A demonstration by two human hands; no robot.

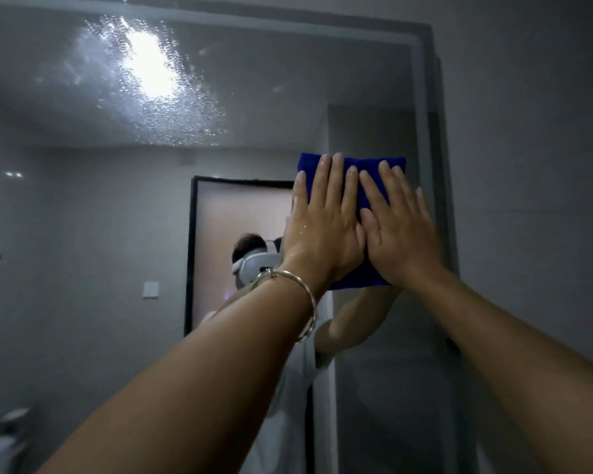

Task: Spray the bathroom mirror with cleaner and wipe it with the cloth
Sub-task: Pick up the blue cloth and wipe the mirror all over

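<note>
A folded blue cloth (370,167) lies flat against the bathroom mirror (117,234), near its right edge. My left hand (322,227), with a silver bangle on the wrist, presses on the cloth's left half with fingers spread. My right hand (397,230) presses on its right half, thumb touching the left hand. Both palms are flat on the cloth. A patch of spray droplets (144,80) glistens on the glass at the upper left. No spray bottle is in view.
The mirror's grey frame (425,131) runs down just right of the cloth, with a grey wall (528,165) beyond. The glass reflects a person wearing a headset, a dark-framed door, a wall switch and folded white towels at the far left.
</note>
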